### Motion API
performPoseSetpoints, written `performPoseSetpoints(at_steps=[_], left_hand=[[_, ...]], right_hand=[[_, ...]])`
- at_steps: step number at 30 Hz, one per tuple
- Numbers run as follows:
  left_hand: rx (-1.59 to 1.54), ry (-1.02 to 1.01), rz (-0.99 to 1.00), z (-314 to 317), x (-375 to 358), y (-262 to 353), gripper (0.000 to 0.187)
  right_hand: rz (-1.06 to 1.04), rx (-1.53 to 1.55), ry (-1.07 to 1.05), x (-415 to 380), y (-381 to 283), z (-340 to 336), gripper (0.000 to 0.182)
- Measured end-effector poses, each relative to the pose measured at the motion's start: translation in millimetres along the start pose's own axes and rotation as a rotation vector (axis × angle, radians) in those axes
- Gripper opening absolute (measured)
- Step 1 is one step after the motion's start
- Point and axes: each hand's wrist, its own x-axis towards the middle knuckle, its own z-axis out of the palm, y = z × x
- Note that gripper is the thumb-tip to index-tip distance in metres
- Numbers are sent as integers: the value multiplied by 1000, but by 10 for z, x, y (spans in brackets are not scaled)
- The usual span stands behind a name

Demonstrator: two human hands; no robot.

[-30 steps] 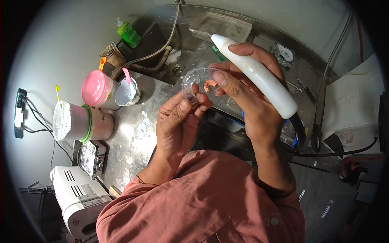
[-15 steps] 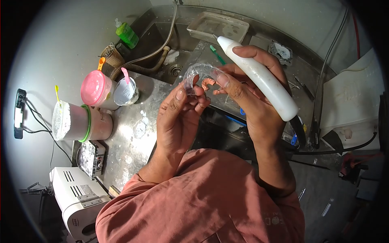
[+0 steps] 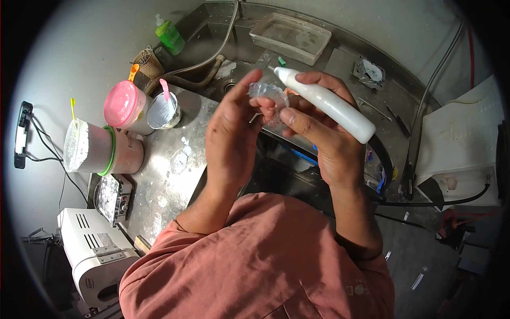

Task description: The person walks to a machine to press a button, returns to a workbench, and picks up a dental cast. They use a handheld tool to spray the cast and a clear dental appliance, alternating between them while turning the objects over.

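A clear, arch-shaped dental tray (image 3: 272, 95) is held up between my hands. My right hand (image 3: 332, 141) pinches its right side with the thumb, while its upper fingers wrap around a white tapered handpiece (image 3: 332, 101). The handpiece has a thin nozzle pointing up and left, above the tray. My left hand (image 3: 231, 138) supports the tray's left side with bent fingertips; its thumb stands raised beside the rim. Behind the tray, a bit of an orange-pink piece (image 3: 290, 91) shows, mostly hidden by the tray and my right hand.
A metal counter (image 3: 159, 196) carries a pink-lidded tub (image 3: 121, 103), a bowl with a pink spatula (image 3: 163, 110) and a green-banded container (image 3: 119, 151). Green soap bottle (image 3: 170, 36) and shallow basin (image 3: 291, 38) stand behind. A black hose (image 3: 387, 159) curves at right.
The handpiece has moved slightly left and down, its nozzle nearer the tray. The tray has turned, and my left thumb has lifted away from it. The orange-pink piece is now more hidden.
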Motion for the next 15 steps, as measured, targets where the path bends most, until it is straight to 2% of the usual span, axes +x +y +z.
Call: performPoseSetpoints(at_steps=[2,3,5,8,11,12,14,15], left_hand=[[451,8,202,35,-98,-129,41],[402,-2,111,70,-138,-130,41],[394,93,95,11,-147,-185,34],[346,113,134,98,-120,-180,27],[351,137,126,-13,-101,-206,22],[350,138,127,-21,-84,-185,22],[243,202,-59,-30,-42,-143,22],[243,205,-59,-46,-27,-146,22]], right_hand=[[-26,34,19,18,53,2,38],[-52,69,41,29,84,-6,38],[-61,57,24,24,140,-31,39],[-89,40,72,-4,176,4,39],[-175,-121,75,-29,172,6,40],[-203,-194,139,-41,136,8,39],[-324,-417,218,-94,89,-8,39],[-321,-418,217,-141,70,-38,39]])
